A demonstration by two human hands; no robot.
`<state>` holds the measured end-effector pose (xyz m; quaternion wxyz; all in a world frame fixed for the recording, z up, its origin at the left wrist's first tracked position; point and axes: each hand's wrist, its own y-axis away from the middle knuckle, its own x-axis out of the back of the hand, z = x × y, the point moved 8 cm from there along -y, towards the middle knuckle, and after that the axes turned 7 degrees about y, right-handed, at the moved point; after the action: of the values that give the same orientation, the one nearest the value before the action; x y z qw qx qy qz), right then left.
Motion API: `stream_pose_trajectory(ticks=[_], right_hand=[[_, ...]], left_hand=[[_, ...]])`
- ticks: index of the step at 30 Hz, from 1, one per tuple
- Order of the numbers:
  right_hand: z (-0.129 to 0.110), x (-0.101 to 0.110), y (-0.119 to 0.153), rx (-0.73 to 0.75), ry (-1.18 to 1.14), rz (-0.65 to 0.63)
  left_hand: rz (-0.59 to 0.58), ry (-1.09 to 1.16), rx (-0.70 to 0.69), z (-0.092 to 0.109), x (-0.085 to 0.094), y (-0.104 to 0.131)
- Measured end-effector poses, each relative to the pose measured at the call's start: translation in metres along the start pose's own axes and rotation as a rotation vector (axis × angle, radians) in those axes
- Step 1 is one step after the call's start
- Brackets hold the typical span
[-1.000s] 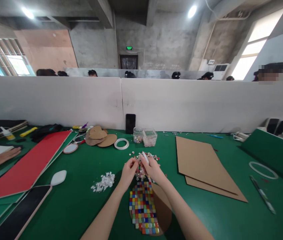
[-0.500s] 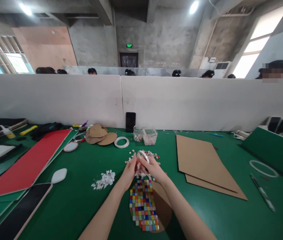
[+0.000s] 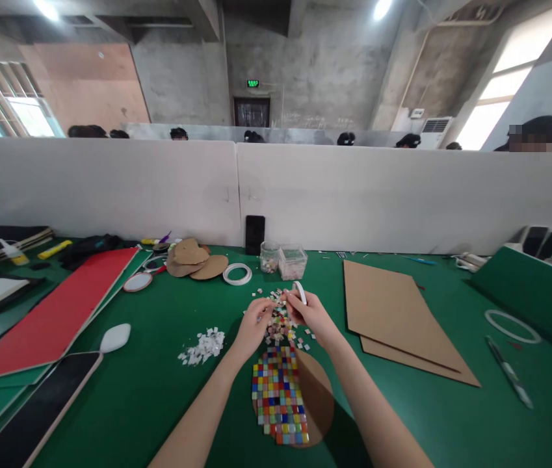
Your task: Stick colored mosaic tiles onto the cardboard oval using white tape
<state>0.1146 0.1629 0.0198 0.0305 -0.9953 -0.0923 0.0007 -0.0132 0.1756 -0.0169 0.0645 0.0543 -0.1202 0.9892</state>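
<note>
In my right hand (image 3: pixel 311 312) is a white ring like a narrow tape roll (image 3: pixel 301 292), standing on edge over the far side of a loose pile of small coloured tiles (image 3: pixel 280 328). To its left, my left hand (image 3: pixel 255 320) has its fingers bent together at the pile's edge; whatever they pinch is too small to make out. Just nearer to me lies a round brown board (image 3: pixel 318 403). Rows of glossy square mosaic tiles (image 3: pixel 278 396) cover its left part, and its right part is bare brown.
Broken white pieces (image 3: pixel 203 346) lie left of my arms. Behind the pile stand clear containers (image 3: pixel 292 263) and a phone (image 3: pixel 255 234). Brown cardboard sheets (image 3: pixel 393 318) and a pen (image 3: pixel 510 374) are on the right; a red board (image 3: pixel 56 318) is on the left.
My hands have drawn apart from above the pile. The right one has moved right and away from me with the ring, now seen more edge-on; more of the loose tiles show.
</note>
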Motion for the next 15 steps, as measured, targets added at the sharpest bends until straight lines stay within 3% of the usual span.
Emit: stream_pose_trajectory(ticks=[7, 11, 15], right_hand=[[-0.009, 0.0, 0.002, 0.08, 0.115, 0.02], [-0.011, -0.003, 0.002, 0.151, 0.182, 0.081], [-0.012, -0.014, 0.005, 0.218, 0.231, 0.153]], left_hand=[[0.121, -0.006, -0.036, 0.015, 0.01, 0.004], [0.107, 0.07, 0.01, 0.021, 0.005, 0.008], [0.046, 0.382, 0.109, 0.016, -0.008, 0.01]])
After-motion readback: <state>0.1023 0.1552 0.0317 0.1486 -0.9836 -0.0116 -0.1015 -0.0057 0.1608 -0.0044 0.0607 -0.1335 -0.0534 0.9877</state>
